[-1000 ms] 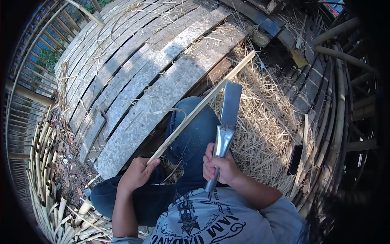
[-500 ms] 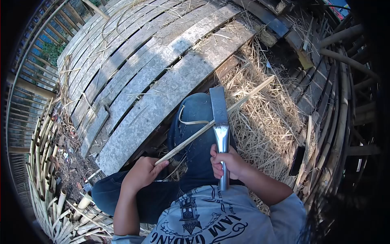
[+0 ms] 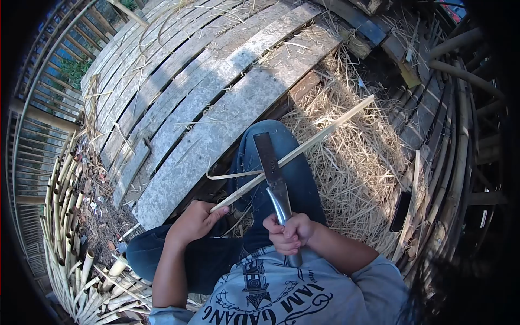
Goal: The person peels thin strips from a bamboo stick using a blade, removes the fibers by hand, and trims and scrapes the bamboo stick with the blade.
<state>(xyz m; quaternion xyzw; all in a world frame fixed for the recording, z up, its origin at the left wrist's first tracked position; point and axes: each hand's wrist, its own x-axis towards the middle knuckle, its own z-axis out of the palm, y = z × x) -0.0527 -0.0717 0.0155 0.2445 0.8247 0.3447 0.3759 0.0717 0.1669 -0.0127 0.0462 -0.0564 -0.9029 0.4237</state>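
My left hand (image 3: 196, 221) is closed around the lower end of a long, pale bamboo strip (image 3: 333, 127). The strip slants up to the right across my raised knee. My right hand (image 3: 291, 234) grips the shiny metal handle of a broad, square-ended knife (image 3: 267, 154). Its dark blade lies across the middle of the strip, in front of it from my view. A thin curled shaving (image 3: 233, 176) sticks out to the left from where blade and strip cross.
A slatted wooden platform (image 3: 216, 127) lies ahead. Bamboo shavings (image 3: 355, 173) are heaped right of my knee, with a black phone-like object (image 3: 401, 211) beyond. Cut bamboo poles (image 3: 59, 216) stand at the left; a bamboo fence (image 3: 43, 122) rises behind them.
The knife has moved down and left along the strip, its blade now tilting left. The curled shaving has shifted left with it. My left hand keeps its hold.
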